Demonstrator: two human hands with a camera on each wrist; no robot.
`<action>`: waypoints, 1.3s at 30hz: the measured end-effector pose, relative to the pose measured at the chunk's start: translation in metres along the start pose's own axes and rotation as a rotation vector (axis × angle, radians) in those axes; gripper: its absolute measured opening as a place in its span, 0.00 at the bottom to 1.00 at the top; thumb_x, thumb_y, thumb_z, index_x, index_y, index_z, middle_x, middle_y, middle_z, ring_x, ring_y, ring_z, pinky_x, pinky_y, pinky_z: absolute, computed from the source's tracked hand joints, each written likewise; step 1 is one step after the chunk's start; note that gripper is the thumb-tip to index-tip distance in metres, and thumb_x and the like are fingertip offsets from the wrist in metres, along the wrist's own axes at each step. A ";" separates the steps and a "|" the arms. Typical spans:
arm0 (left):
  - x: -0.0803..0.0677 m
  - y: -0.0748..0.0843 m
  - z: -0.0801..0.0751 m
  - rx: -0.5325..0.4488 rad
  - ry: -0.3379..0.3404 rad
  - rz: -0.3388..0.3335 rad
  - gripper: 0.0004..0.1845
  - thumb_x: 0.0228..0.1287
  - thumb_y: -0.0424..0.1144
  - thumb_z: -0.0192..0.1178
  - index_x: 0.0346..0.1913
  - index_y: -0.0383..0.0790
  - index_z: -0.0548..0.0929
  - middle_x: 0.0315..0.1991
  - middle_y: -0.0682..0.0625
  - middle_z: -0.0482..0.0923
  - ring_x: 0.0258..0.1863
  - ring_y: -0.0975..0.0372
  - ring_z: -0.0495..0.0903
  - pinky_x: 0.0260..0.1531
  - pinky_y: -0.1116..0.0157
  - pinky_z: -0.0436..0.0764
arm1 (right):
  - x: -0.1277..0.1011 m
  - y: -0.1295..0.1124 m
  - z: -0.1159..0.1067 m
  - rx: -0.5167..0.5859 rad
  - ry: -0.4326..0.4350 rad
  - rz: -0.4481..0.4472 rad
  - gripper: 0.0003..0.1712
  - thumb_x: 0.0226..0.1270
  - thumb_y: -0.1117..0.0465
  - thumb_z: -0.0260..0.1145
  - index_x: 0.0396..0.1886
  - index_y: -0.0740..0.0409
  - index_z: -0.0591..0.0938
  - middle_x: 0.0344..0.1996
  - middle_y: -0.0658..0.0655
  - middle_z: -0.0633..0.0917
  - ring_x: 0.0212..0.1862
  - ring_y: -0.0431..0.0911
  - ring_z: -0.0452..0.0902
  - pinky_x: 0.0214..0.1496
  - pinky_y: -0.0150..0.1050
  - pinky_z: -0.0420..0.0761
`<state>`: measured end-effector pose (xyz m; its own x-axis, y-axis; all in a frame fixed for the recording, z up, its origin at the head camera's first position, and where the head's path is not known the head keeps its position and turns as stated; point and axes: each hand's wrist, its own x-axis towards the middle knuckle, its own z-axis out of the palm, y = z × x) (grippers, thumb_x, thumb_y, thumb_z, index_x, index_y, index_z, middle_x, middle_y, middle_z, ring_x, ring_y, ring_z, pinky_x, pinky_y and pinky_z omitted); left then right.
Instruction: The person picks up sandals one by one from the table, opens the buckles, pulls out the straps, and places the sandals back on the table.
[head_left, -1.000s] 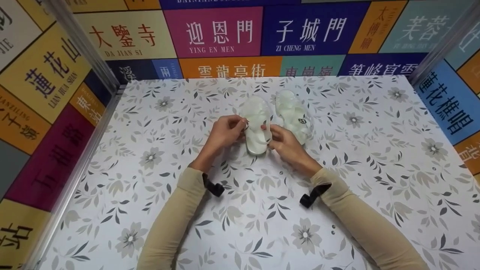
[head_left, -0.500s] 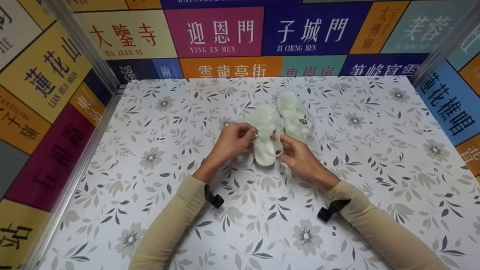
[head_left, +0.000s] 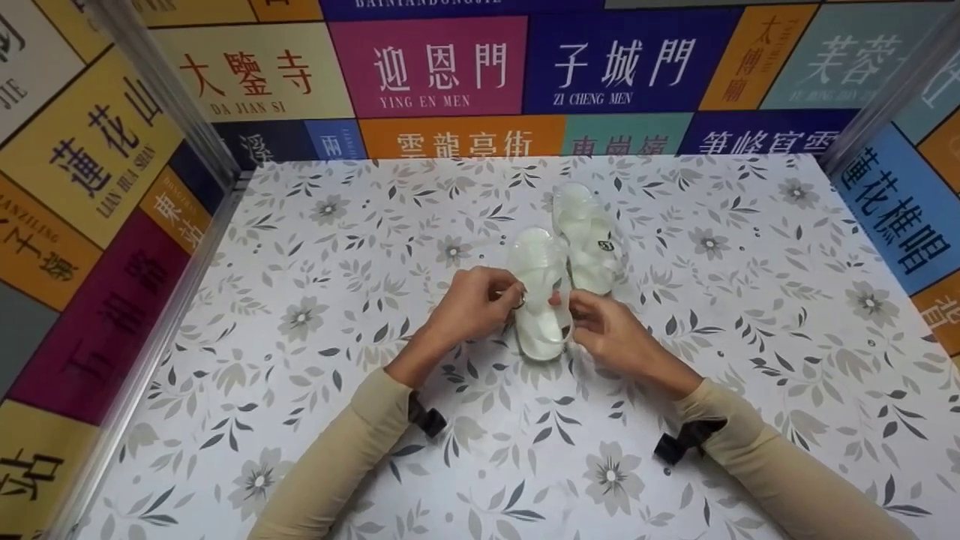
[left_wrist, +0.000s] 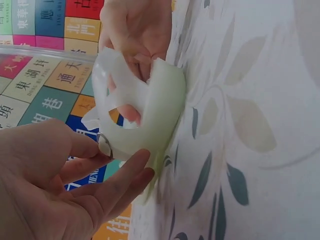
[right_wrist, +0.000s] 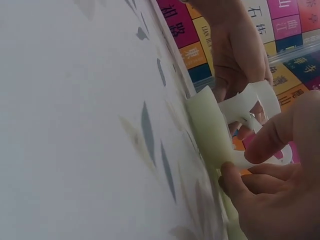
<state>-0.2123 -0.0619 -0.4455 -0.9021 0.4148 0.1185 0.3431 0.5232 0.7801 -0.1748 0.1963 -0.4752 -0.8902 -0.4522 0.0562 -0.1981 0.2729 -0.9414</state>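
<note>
Two pale, translucent jelly sandals lie on the table, soles down. The nearer sandal [head_left: 541,352] is between the two hands, its heel toward the person. At its left side the left hand [head_left: 480,304] pinches a small thin metal loop [left_wrist: 106,146] between thumb and forefinger, other fingertips against the sole edge. The right hand [head_left: 619,330] grips the sandal's right side, its thumb [right_wrist: 265,145] over a side strap and a fingertip at the sole. The farther sandal [head_left: 581,210] lies just behind and to the right, untouched, with a small dark-patterned piece on its side.
A white cloth with grey flowers and leaves covers the table [head_left: 300,420]. Colourful panels [head_left: 431,67] with printed characters stand along the back and both sides. Black camera mounts [head_left: 427,420] sit on both wrists.
Both hands have brought the nearer sandal toward the person and slightly right, keeping hold of it. The farther sandal has stayed in place.
</note>
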 end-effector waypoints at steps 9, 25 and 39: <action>0.000 -0.001 -0.001 -0.028 -0.092 -0.011 0.12 0.82 0.41 0.61 0.50 0.40 0.93 0.41 0.48 0.94 0.38 0.58 0.93 0.36 0.68 0.88 | -0.002 -0.008 -0.014 -0.156 0.020 0.084 0.24 0.71 0.74 0.61 0.65 0.62 0.83 0.63 0.64 0.88 0.68 0.62 0.84 0.74 0.57 0.82; 0.011 -0.035 -0.020 -0.266 -0.336 0.060 0.12 0.75 0.34 0.69 0.57 0.40 0.88 0.51 0.45 0.90 0.52 0.56 0.89 0.61 0.56 0.87 | 0.023 -0.034 0.001 -0.324 0.189 -0.286 0.18 0.78 0.55 0.71 0.63 0.50 0.87 0.62 0.47 0.89 0.68 0.46 0.81 0.74 0.50 0.77; 0.010 -0.045 -0.010 -0.280 -0.357 0.055 0.09 0.68 0.37 0.76 0.48 0.40 0.90 0.43 0.47 0.92 0.45 0.58 0.93 0.49 0.64 0.91 | 0.027 -0.013 0.012 -0.316 0.053 -0.067 0.18 0.76 0.49 0.74 0.59 0.49 0.89 0.57 0.49 0.90 0.62 0.49 0.84 0.70 0.52 0.83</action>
<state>-0.2391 -0.0893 -0.4730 -0.7209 0.6928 -0.0162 0.2601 0.2921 0.9204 -0.1913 0.1699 -0.4654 -0.8895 -0.4351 0.1394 -0.3667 0.4977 -0.7860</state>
